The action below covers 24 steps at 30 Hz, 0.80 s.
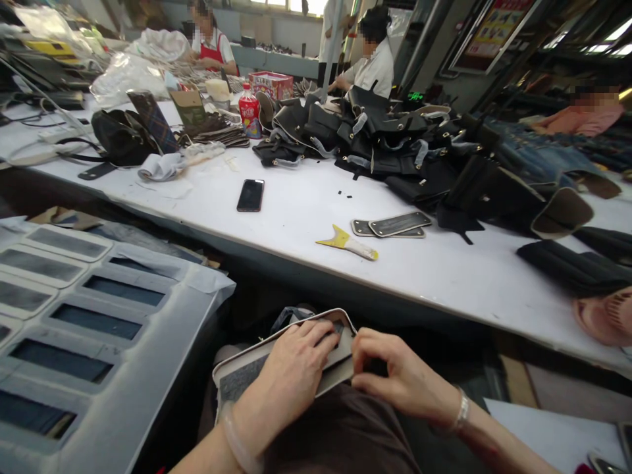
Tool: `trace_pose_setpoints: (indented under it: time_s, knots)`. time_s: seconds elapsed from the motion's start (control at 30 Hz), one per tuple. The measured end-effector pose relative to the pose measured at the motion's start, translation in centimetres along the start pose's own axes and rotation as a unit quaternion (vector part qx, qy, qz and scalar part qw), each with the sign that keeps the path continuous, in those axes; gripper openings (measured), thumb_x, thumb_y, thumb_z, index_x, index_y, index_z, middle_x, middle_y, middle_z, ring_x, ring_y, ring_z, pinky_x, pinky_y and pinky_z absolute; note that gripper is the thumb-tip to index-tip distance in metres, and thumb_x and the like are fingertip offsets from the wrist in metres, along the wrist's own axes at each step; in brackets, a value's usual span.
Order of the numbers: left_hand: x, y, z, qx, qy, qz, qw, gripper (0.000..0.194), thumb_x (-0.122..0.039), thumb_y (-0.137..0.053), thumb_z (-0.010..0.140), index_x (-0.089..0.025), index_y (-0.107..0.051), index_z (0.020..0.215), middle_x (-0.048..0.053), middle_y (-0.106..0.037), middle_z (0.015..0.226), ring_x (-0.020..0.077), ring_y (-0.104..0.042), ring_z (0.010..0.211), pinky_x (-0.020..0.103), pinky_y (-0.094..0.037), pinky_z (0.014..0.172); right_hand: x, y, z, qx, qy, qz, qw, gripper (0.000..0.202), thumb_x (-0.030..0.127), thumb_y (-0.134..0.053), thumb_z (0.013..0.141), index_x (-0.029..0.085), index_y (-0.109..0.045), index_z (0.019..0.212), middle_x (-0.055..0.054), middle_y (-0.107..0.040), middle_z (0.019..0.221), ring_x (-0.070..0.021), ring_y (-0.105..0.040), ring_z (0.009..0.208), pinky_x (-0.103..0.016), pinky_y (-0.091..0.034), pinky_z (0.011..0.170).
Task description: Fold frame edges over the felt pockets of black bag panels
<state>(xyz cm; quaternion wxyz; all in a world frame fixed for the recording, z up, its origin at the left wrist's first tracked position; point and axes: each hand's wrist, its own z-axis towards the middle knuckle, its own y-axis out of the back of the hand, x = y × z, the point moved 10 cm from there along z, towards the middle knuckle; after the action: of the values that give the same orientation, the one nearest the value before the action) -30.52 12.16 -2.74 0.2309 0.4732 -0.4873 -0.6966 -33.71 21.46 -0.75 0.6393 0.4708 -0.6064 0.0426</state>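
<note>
**Grey panel (pixel 241 382) at the lap (pixel 345 434), both hands on it**

At left stands a slotted grey tray (pixel 197 283); past it, a phone (pixel 250 195) lies on the white surface (pixel 291 220); the panel slants above the lap, below the surface's edge; the left hand (pixel 301 362) lies across it, fingers bent inside, though whether this grip pinches or merely presses I cannot tell; a yellow tool (pixel 355 247) rests on the surface; the right hand (pixel 390 368) has its grip pinching the panel's right edge; black bags (pixel 385 128) are heaped beyond; the step in hand looks like working that edge; the next move seems to call for a steady left hand and fine fingertip control.
</note>
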Motion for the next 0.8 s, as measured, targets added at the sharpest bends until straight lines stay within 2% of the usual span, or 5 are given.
trace_pose_setpoints:
  time_s: [0.13, 0.23, 0.37, 0.5, 0.8]
  knots:
    - [-0.8, 0.2, 0.5, 0.034, -0.003, 0.01, 0.999, 0.04, -0.009, -0.048, 0.083, -0.016, -0.051, 0.122, 0.008, -0.06, 0.125, 0.0253, -0.055, 0.115, 0.043, -0.047, 0.102, -3.6, 3.9, 0.2, -0.216, -0.087, 0.077, 0.969, 0.033, 0.05, -0.057, 0.087, 0.018, -0.059, 0.089, -0.003, -0.059, 0.083, -0.0163, -0.054, 0.072, -0.029, -0.044, 0.066]
    - [-0.8, 1.0, 1.1, 0.043, 0.007, -0.012, 0.999, 0.036, -0.004, -0.042, 0.081, -0.017, -0.052, 0.112, 0.006, -0.063, 0.11, 0.0234, -0.06, 0.102, 0.04, -0.053, 0.091, -3.5, 1.9, 0.9, -0.162, -0.1, -0.042, 0.981, 0.042, 0.047, -0.055, 0.088, 0.017, -0.057, 0.118, -0.009, -0.061, 0.105, -0.0208, -0.059, 0.083, -0.033, -0.046, 0.072]
    - [-1.4, 3.0, 2.2, -0.007, -0.03, -0.015, 0.999, 0.027, -0.003, -0.037, 0.087, -0.021, -0.051, 0.102, 0.003, -0.062, 0.101, 0.0193, -0.062, 0.086, 0.032, -0.056, 0.071, -2.9, -0.1, 0.9, -0.077, -0.163, -0.267, 0.947, 0.028, 0.034, -0.043, 0.094, 0.018, -0.062, 0.107, -0.011, -0.065, 0.099, -0.03, -0.063, 0.09, -0.04, -0.041, 0.074]
    - [-0.3, 4.5, 4.1, -0.076, -0.031, -0.021, 0.996, 0.035, -0.012, -0.044, 0.091, -0.02, -0.05, 0.125, 0.007, -0.06, 0.123, 0.022, -0.058, 0.108, 0.04, -0.052, 0.094, -3.4, -0.1, 0.6, -0.064, -0.218, -0.268, 0.936, 0.025, 0.029, -0.038, 0.096, 0.02, -0.06, 0.091, -0.008, -0.069, 0.087, -0.0301, -0.066, 0.085, -0.036, -0.036, 0.068]
    - [2.9, -0.4, 8.3, 0.119, -0.036, -0.12, 0.985, 0.03, -0.02, -0.043, 0.092, -0.023, -0.068, 0.108, 0.006, -0.074, 0.099, 0.0224, -0.069, 0.094, 0.033, -0.053, 0.084, -4.8, 0.3, 1.2, -0.086, -0.238, -0.219, 0.943, 0.022, 0.018, -0.041, 0.093, 0.018, -0.059, 0.08, -0.008, -0.068, 0.079, -0.023, -0.065, 0.078, -0.03, -0.033, 0.066]
